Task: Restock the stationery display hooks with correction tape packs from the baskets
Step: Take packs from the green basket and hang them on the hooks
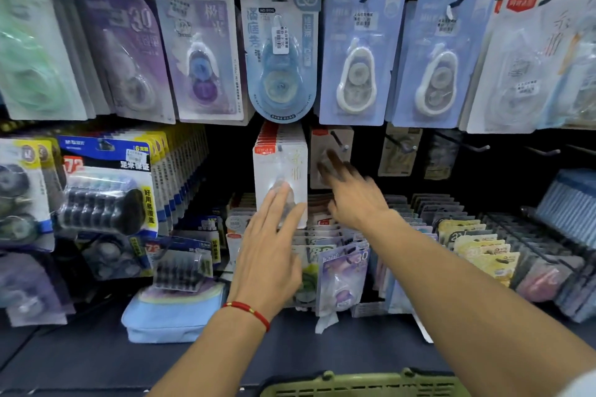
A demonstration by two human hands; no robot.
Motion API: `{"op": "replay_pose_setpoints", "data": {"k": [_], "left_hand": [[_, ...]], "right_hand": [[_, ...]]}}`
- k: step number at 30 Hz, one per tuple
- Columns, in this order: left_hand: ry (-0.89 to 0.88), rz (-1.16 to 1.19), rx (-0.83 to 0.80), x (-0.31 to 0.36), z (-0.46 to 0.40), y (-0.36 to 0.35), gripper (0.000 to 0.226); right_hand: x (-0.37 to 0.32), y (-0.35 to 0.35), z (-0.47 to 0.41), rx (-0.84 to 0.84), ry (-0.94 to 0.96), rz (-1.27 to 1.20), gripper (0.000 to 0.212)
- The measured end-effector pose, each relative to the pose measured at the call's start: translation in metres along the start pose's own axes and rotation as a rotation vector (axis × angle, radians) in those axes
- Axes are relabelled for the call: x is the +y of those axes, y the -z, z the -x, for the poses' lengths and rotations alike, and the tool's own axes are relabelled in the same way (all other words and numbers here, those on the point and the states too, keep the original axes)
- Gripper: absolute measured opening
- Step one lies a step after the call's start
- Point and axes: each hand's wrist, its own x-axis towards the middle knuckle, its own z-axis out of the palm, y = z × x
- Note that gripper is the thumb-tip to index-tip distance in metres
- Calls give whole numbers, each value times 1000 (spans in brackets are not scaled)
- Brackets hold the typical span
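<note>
Correction tape packs (pixel 280 171): white stack hanging on a lower-row hook, long axis upright
Left hand (pixel 269 246): fingers straight, pressed flat on the front pack's lower half (steadying, not gripping)
Right hand (pixel 353 195): blurred, fingers spread, holding nothing; reaching up-right of the stack toward the near-bare hook (pixel 338 142)
Nearer hand: left; right sits just beside
Basket (pixel 364 385): green rim at bottom edge

Dark, near-black back panel of display rack (pixel 503 151) w/ thin black metal pegs sticking fwd, some bare; dark blue-grey flat shelf ledge (pixel 80 361) across bottom; lighting dim & bluish, brighter up top; no windows, walls or floor in view.
</note>
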Motion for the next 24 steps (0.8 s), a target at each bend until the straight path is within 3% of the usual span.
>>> {"op": "replay_pose_setpoints", "data": {"k": [5,9,12,14,18,21,24], "left_hand": [[9,-16,-13,-1,5,2,73],[-13,-13,-67,2,11,0,61],[8,46,-240,4,27,-9,54],[-15,10,-414,8,42,-22,52],[-100,-99,-741,31,90,-61,51],[-157,-147,-902,51,142,-91,48],[-105,-90,-995,64,183,-109,48]], "right_hand": [[5,6,0,-59,57,-116,76],[20,-4,53,157,100,-218,47],[40,-19,116,259,47,-419,22],[54,-37,161,95,-60,-452,16],[66,-105,259,-744,-103,-231,18],[61,-159,339,-1152,-215,-129,68],[48,-195,399,-1174,-327,-86,111]]}}
